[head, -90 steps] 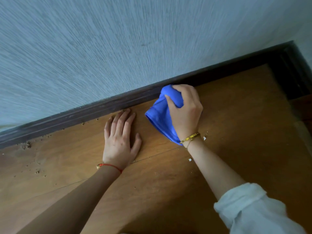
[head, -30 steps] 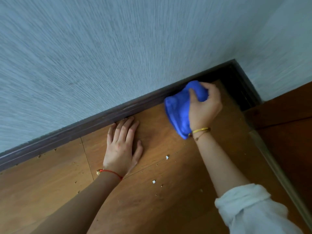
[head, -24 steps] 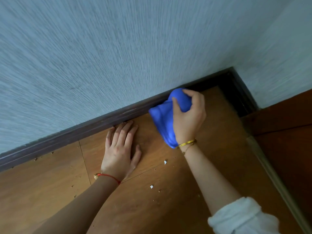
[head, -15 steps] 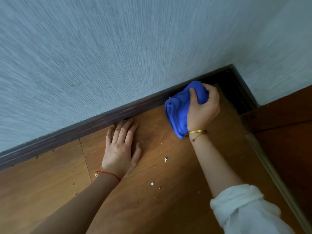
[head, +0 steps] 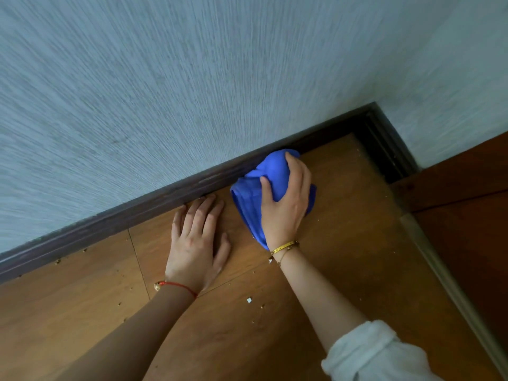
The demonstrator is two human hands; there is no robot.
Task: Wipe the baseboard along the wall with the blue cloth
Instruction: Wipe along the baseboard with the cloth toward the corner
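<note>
Your right hand (head: pixel 284 213) grips the bunched blue cloth (head: pixel 254 196), fingers curled round it, against the dark baseboard (head: pixel 154 204), while your left hand (head: pixel 196 244) rests flat, fingers straight, on the floor (head: pixel 343 243) beside the baseboard.

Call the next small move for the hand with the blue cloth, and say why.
Probably slide the right hand and its bunched blue cloth rightward along the dark wooden baseboard toward the corner. The cloth presses on the baseboard just right of the left hand, which lies flat on the brown wooden floor, and a stretch up to the corner remains ahead.
</note>
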